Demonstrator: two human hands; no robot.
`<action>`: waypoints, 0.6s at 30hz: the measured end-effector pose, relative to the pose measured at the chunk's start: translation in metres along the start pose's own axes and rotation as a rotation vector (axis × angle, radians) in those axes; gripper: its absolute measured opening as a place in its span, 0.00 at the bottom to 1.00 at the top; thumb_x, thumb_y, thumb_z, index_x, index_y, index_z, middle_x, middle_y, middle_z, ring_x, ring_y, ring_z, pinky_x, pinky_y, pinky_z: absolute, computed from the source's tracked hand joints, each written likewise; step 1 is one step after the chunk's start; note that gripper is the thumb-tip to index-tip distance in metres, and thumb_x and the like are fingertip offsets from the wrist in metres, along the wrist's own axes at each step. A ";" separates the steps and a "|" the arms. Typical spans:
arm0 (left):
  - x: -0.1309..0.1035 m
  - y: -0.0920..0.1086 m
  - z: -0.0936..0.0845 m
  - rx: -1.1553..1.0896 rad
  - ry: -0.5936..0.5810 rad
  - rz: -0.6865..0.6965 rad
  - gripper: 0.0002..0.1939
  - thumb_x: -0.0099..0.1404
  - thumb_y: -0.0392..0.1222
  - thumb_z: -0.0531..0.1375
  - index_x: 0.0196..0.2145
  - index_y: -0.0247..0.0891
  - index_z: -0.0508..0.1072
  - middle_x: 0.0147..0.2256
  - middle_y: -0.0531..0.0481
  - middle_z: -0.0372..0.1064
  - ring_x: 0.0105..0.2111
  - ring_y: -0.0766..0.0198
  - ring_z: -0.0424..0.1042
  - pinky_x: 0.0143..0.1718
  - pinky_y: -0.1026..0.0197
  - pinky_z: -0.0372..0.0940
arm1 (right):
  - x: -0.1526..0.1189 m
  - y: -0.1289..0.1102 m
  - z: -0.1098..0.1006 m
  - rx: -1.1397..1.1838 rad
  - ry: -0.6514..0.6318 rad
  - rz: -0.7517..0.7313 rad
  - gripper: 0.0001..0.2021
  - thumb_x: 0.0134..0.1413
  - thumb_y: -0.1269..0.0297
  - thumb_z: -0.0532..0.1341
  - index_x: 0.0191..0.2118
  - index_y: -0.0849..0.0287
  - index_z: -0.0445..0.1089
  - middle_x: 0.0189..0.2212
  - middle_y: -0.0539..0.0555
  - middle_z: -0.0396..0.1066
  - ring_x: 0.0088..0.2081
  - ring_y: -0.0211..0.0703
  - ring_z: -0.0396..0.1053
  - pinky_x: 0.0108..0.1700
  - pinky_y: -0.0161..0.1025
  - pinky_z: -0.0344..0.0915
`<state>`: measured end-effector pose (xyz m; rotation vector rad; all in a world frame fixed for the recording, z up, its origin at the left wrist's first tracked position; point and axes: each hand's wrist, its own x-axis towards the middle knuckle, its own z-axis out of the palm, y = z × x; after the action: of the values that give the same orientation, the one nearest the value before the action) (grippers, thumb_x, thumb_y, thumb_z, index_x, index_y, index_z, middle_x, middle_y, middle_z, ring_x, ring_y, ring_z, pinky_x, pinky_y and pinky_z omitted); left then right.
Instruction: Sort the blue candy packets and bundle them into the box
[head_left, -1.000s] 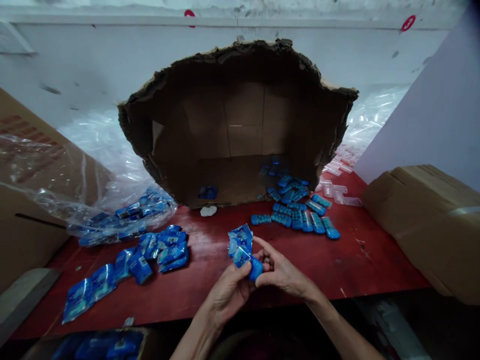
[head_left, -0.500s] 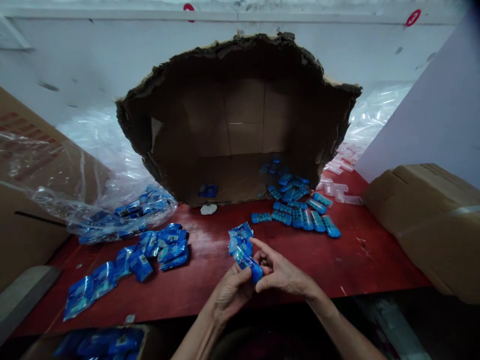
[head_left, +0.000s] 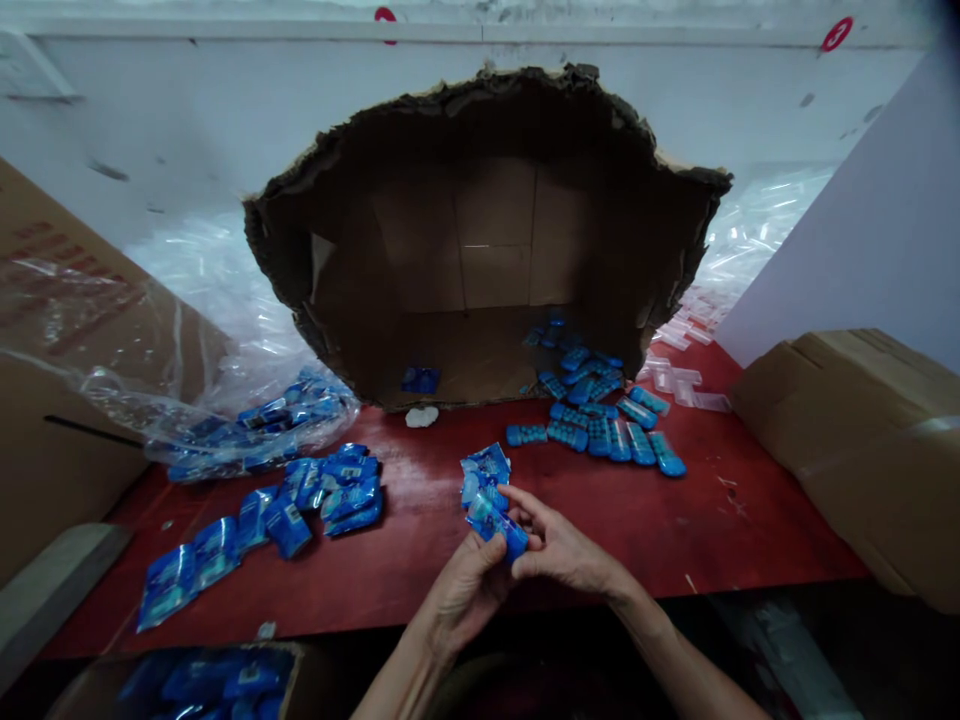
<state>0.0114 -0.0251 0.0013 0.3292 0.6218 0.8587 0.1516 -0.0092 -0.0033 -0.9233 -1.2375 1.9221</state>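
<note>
Both hands are at the near edge of the red worktop (head_left: 420,560), directly in front of the torn cardboard box (head_left: 487,240), which lies on its side with its ragged opening toward the camera. The left hand (head_left: 469,590) and the right hand (head_left: 566,555) meet on one small blue item in a clear wrapper (head_left: 504,530); the fingers (head_left: 525,500) of the right hand are closed narrowly on its near end, and the left hand's fingers pinch it from below. A short stack of blue packets (head_left: 484,470) stands up from the same grip, toward the box (whether it rests on the worktop or is carried by the left hand cannot be told).

In front of the box's right corner, a loose spread of unwrapped blue pieces (head_left: 600,435) runs from inside the box onto the worktop. One more blue piece (head_left: 418,379) lies alone on the box floor, left of centre, with a small white lump (head_left: 421,416) just outside the box's lower edge. Left of the box, a clear plastic bag (head_left: 247,425) holds further blue packets, and a trail of wrapped packets (head_left: 262,520) extends from it toward the near-left edge. Clear small sleeves (head_left: 679,385) lie right of the box. A taped brown carton (head_left: 862,440) stands further right, well apart from the hands.
</note>
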 end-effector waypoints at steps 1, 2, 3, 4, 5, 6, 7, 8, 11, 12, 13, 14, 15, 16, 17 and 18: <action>0.000 -0.001 -0.001 -0.008 0.022 0.004 0.09 0.54 0.36 0.58 0.35 0.32 0.72 0.30 0.45 0.73 0.33 0.61 0.71 0.38 0.61 0.63 | 0.000 0.000 0.001 -0.011 0.002 0.000 0.38 0.35 0.74 0.64 0.55 0.49 0.50 0.36 0.48 0.62 0.31 0.33 0.62 0.34 0.32 0.60; 0.001 0.001 -0.002 -0.024 0.053 0.005 0.09 0.54 0.36 0.58 0.35 0.32 0.72 0.30 0.45 0.73 0.33 0.60 0.72 0.39 0.60 0.64 | 0.001 0.000 0.001 -0.032 -0.004 0.001 0.38 0.35 0.73 0.64 0.55 0.49 0.50 0.37 0.48 0.62 0.32 0.34 0.62 0.35 0.33 0.60; 0.001 0.005 -0.004 -0.050 0.098 0.015 0.08 0.55 0.36 0.57 0.34 0.32 0.72 0.29 0.45 0.73 0.33 0.60 0.72 0.39 0.59 0.64 | 0.001 -0.001 0.001 -0.068 -0.013 -0.002 0.38 0.36 0.72 0.64 0.56 0.49 0.50 0.37 0.48 0.62 0.32 0.35 0.62 0.35 0.33 0.60; 0.002 0.013 -0.006 -0.088 0.151 0.043 0.08 0.56 0.37 0.56 0.34 0.33 0.71 0.29 0.45 0.74 0.33 0.59 0.72 0.39 0.57 0.64 | 0.002 -0.003 0.000 -0.120 -0.012 -0.012 0.38 0.37 0.71 0.64 0.56 0.49 0.49 0.37 0.48 0.62 0.33 0.35 0.62 0.35 0.34 0.60; 0.002 0.024 -0.010 -0.138 0.212 0.085 0.08 0.57 0.39 0.55 0.34 0.34 0.71 0.29 0.45 0.74 0.34 0.58 0.72 0.39 0.56 0.65 | 0.004 -0.005 -0.002 -0.196 0.008 -0.032 0.36 0.38 0.70 0.64 0.56 0.49 0.50 0.37 0.49 0.62 0.32 0.35 0.62 0.35 0.34 0.60; 0.002 0.038 -0.015 -0.194 0.278 0.163 0.10 0.59 0.41 0.53 0.34 0.35 0.71 0.29 0.45 0.74 0.34 0.58 0.72 0.39 0.54 0.65 | 0.006 -0.007 -0.004 -0.297 0.053 -0.062 0.34 0.40 0.69 0.63 0.55 0.50 0.52 0.37 0.49 0.62 0.32 0.35 0.61 0.35 0.34 0.60; 0.002 0.055 -0.020 -0.260 0.315 0.259 0.13 0.60 0.45 0.51 0.38 0.35 0.69 0.33 0.43 0.74 0.37 0.57 0.71 0.39 0.53 0.65 | 0.009 -0.009 -0.005 -0.418 0.119 -0.101 0.29 0.42 0.68 0.62 0.53 0.50 0.55 0.35 0.49 0.62 0.31 0.35 0.61 0.35 0.34 0.60; 0.001 0.072 -0.025 -0.321 0.351 0.358 0.19 0.59 0.50 0.49 0.41 0.34 0.67 0.36 0.39 0.73 0.39 0.55 0.71 0.38 0.52 0.66 | 0.013 -0.010 -0.007 -0.548 0.195 -0.145 0.24 0.45 0.67 0.60 0.51 0.51 0.58 0.34 0.49 0.62 0.31 0.36 0.61 0.35 0.35 0.60; -0.004 0.113 -0.036 -0.349 0.396 0.457 0.26 0.59 0.53 0.48 0.46 0.27 0.63 0.39 0.33 0.70 0.40 0.55 0.70 0.37 0.54 0.67 | 0.030 -0.008 -0.009 -0.971 0.347 -0.239 0.14 0.51 0.64 0.56 0.45 0.53 0.64 0.33 0.51 0.63 0.34 0.39 0.62 0.38 0.35 0.58; -0.006 0.119 -0.038 -0.307 0.421 0.461 0.23 0.60 0.49 0.49 0.45 0.27 0.63 0.37 0.34 0.71 0.39 0.55 0.70 0.36 0.54 0.67 | 0.036 -0.005 -0.008 -1.107 0.377 -0.244 0.13 0.51 0.64 0.56 0.44 0.52 0.65 0.33 0.51 0.64 0.35 0.40 0.62 0.38 0.36 0.57; -0.006 0.120 -0.038 -0.252 0.439 0.457 0.19 0.60 0.46 0.49 0.43 0.28 0.65 0.35 0.37 0.72 0.38 0.56 0.71 0.36 0.54 0.67 | 0.042 0.000 -0.007 -1.225 0.406 -0.238 0.11 0.51 0.64 0.56 0.42 0.52 0.66 0.33 0.52 0.65 0.36 0.41 0.61 0.38 0.36 0.57; -0.006 0.116 -0.036 -0.189 0.457 0.439 0.15 0.60 0.42 0.50 0.41 0.30 0.66 0.32 0.41 0.72 0.35 0.58 0.72 0.35 0.55 0.67 | 0.048 0.005 -0.006 -1.317 0.435 -0.228 0.09 0.51 0.64 0.56 0.40 0.52 0.67 0.33 0.52 0.65 0.36 0.42 0.61 0.38 0.37 0.56; -0.005 0.108 -0.034 -0.123 0.469 0.414 0.11 0.59 0.39 0.52 0.38 0.32 0.68 0.28 0.44 0.72 0.32 0.59 0.72 0.34 0.56 0.67 | 0.052 0.010 -0.005 -1.379 0.462 -0.217 0.07 0.52 0.65 0.56 0.37 0.52 0.68 0.33 0.52 0.65 0.36 0.43 0.61 0.37 0.37 0.55; -0.003 0.096 -0.032 -0.056 0.477 0.383 0.08 0.58 0.36 0.53 0.35 0.33 0.68 0.25 0.47 0.71 0.28 0.62 0.72 0.32 0.58 0.67 | 0.056 0.015 -0.004 -1.411 0.483 -0.212 0.06 0.53 0.66 0.55 0.35 0.53 0.69 0.32 0.52 0.66 0.36 0.44 0.61 0.37 0.38 0.54; -0.001 0.083 -0.030 0.019 0.504 0.342 0.06 0.56 0.35 0.55 0.33 0.34 0.68 0.23 0.50 0.70 0.24 0.65 0.71 0.28 0.61 0.67 | 0.058 0.020 -0.003 -1.421 0.495 -0.215 0.07 0.54 0.66 0.54 0.33 0.54 0.69 0.31 0.53 0.66 0.36 0.44 0.60 0.37 0.38 0.53; 0.001 0.069 -0.028 0.090 0.530 0.323 0.05 0.55 0.35 0.56 0.31 0.34 0.68 0.21 0.51 0.69 0.20 0.67 0.69 0.25 0.64 0.65 | 0.059 0.023 -0.002 -1.423 0.498 -0.221 0.08 0.55 0.66 0.52 0.32 0.55 0.69 0.30 0.53 0.66 0.35 0.44 0.60 0.37 0.38 0.53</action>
<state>-0.0473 0.0196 0.0141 0.2874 1.1220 1.2459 0.1185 0.0332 -0.0374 -1.6505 -2.1810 0.3200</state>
